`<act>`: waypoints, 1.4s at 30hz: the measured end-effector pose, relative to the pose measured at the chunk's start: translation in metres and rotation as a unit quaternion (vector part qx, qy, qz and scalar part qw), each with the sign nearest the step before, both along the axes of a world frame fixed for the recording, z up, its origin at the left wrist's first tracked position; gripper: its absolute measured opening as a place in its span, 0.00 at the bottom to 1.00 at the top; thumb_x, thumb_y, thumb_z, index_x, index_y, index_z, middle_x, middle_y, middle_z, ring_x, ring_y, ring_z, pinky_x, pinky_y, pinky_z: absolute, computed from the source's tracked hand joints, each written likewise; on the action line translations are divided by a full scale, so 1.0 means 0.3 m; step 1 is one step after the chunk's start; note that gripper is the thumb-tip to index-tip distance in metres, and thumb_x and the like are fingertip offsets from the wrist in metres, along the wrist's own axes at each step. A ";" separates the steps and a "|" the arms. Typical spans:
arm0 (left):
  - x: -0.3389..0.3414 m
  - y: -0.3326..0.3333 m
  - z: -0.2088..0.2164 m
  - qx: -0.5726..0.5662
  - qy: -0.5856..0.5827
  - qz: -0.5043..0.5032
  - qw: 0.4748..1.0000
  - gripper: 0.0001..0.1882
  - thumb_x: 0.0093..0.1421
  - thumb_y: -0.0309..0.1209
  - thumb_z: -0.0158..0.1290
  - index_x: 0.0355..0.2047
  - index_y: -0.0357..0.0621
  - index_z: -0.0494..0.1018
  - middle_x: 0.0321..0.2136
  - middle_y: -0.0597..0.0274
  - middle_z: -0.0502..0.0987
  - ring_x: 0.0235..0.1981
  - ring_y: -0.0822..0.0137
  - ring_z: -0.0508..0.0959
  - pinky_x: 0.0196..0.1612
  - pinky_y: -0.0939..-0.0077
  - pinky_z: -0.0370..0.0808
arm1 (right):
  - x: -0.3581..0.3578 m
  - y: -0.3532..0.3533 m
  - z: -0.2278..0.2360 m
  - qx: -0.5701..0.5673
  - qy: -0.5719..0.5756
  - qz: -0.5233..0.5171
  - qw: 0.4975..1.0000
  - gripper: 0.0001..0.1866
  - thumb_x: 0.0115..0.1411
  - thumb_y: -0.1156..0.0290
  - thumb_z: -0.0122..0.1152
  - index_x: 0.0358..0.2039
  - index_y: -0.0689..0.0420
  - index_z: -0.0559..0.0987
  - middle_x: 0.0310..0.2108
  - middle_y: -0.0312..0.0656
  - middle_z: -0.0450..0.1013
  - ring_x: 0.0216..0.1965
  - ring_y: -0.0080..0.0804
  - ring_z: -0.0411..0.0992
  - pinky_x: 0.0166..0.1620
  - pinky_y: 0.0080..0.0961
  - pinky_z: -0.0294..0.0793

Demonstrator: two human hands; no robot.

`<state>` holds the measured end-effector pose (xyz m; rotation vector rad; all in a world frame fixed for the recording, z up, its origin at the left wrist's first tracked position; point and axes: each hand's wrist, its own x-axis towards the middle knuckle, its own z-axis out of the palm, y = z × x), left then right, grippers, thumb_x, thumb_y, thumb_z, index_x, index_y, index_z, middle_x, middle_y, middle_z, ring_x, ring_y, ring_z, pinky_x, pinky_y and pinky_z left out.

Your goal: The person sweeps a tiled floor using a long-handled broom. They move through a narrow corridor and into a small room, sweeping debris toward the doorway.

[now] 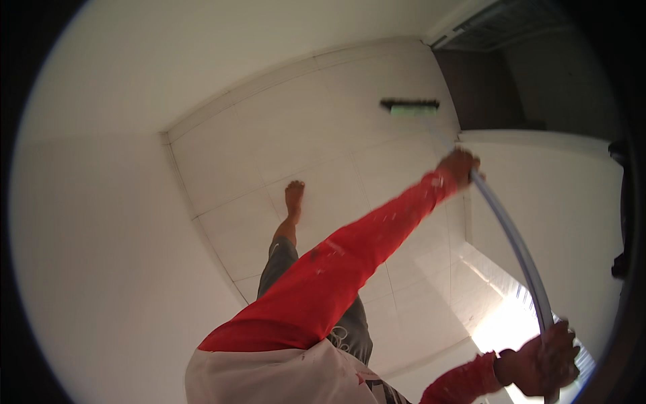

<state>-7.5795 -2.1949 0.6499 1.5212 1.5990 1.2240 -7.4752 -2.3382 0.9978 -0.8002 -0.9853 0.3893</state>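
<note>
A broom with a long grey handle slants across the right side, its straight shape bent by the lens. Its head, with dark bristles and a light green strip, is the broom head on the pale tiled floor at the far side, slightly blurred. My left hand, in a red sleeve with pale specks, is closed round the lower part of the handle. Close to the handle's upper end, at the lower right, my right hand is wrapped round it. Part of the lower handle is hidden behind my left hand.
White walls bound the tiled floor on the left and far side. A dark doorway opens at the far right beside a white wall end. Bright light falls in at the lower right. My bare foot stands mid-floor.
</note>
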 end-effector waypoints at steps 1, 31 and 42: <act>-0.171 0.079 -0.038 0.041 0.022 0.033 0.998 0.19 0.54 0.50 0.57 0.24 0.47 0.73 0.31 0.55 0.76 0.40 0.49 0.75 0.46 0.58 0.74 | -0.147 0.045 -0.092 0.007 -0.076 0.081 0.994 0.12 0.59 0.63 0.46 0.30 0.60 0.69 0.21 0.49 0.61 0.25 0.45 0.63 0.41 0.52 0.68; 0.835 -1.389 0.035 -0.313 -0.057 -0.412 0.854 0.13 0.54 0.40 0.53 0.36 0.49 0.76 0.37 0.55 0.79 0.43 0.53 0.78 0.43 0.56 0.74 | 0.404 -0.672 0.169 -0.344 -0.371 0.335 0.795 0.09 0.61 0.70 0.56 0.26 0.58 0.67 0.14 0.42 0.66 0.12 0.27 0.63 0.15 0.27 0.66; 0.006 -0.840 0.199 -0.057 -0.074 -0.009 0.996 0.20 0.57 0.53 0.52 0.27 0.48 0.72 0.31 0.58 0.77 0.37 0.52 0.78 0.38 0.56 0.76 | -0.219 -0.531 0.357 -0.005 -0.220 0.412 0.884 0.18 0.69 0.49 0.34 0.30 0.46 0.64 0.20 0.35 0.61 0.16 0.27 0.61 0.20 0.29 0.57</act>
